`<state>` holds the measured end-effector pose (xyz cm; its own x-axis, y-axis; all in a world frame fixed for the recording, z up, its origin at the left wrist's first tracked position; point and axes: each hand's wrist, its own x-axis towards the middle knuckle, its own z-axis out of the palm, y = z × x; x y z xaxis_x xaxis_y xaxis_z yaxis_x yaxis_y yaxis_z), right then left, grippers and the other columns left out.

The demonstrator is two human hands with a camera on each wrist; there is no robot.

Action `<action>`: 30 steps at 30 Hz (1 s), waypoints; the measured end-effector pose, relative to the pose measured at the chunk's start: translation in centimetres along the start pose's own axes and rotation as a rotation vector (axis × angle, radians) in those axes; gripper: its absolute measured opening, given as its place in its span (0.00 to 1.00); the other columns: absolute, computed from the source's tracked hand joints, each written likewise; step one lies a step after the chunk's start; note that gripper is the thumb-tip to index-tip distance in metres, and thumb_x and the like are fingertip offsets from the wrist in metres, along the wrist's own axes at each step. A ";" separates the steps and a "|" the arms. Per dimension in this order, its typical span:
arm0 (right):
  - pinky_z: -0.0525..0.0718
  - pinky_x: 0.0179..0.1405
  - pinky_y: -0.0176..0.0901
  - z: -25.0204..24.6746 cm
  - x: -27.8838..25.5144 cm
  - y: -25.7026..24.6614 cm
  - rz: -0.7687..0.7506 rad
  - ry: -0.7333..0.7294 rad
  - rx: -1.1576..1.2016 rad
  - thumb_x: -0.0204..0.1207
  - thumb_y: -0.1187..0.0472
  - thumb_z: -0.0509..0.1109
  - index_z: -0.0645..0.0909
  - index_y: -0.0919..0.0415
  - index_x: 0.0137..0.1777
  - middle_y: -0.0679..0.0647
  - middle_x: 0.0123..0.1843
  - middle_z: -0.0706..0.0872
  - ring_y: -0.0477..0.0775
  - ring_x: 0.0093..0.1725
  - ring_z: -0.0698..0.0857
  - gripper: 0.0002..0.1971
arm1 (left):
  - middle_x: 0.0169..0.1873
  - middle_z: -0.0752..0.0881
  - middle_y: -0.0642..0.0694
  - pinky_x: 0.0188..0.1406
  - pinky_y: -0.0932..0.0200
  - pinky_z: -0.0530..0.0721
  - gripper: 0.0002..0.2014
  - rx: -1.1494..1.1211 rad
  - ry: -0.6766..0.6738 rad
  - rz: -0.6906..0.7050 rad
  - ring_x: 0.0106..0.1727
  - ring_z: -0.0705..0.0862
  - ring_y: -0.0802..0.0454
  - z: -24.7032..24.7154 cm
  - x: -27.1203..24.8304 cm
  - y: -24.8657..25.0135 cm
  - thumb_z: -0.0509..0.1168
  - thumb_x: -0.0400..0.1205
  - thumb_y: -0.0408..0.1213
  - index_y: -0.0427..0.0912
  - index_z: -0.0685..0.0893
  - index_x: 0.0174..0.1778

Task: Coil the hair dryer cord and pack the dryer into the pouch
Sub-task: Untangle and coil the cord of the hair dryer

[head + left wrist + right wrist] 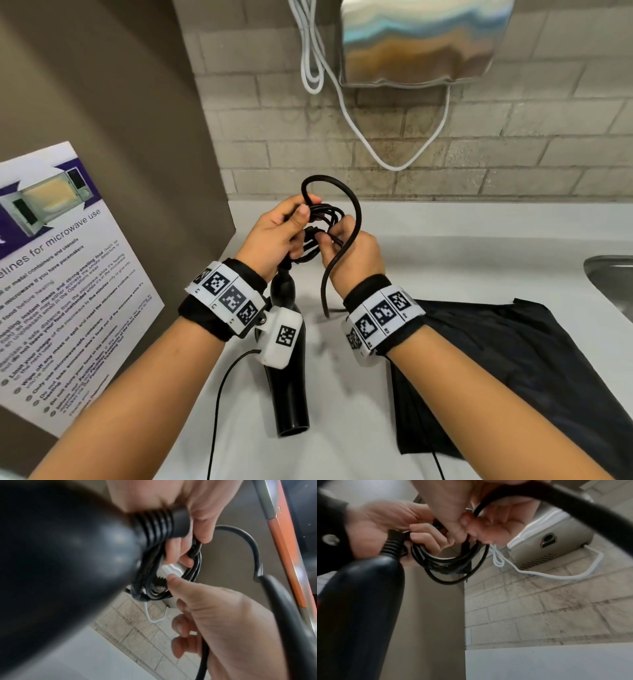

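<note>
The black hair dryer hangs nozzle-down over the white counter, its handle end up by my left hand. That hand grips several small loops of the black cord together with the ribbed strain relief. My right hand pinches the same bundle from the right. A free length of cord arcs above both hands and drops past my right wrist. The right wrist view shows the coil below the fingers. The black pouch lies flat on the counter at the right.
A steel hand dryer with white cables hangs on the tiled wall ahead. A microwave notice is on the brown panel at the left. A sink rim shows at the right edge.
</note>
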<state>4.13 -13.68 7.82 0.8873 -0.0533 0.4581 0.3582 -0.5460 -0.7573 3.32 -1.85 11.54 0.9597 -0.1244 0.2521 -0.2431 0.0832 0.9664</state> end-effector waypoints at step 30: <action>0.68 0.45 0.32 -3.7 4.3 3.1 -0.183 -0.401 -0.142 0.80 0.69 0.58 0.80 0.67 0.55 0.54 0.45 0.75 0.55 0.47 0.76 0.10 | 0.17 0.78 0.62 0.15 0.73 0.59 0.10 0.245 0.076 0.098 0.14 0.64 0.63 -0.7 -0.8 0.2 0.50 0.87 0.32 0.43 0.77 0.52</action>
<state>7.95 -18.68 9.20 0.8654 0.3675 0.3407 0.5011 -0.6271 -0.5963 2.62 -1.09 11.47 0.9354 -0.0517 0.3499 -0.3537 -0.1515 0.9230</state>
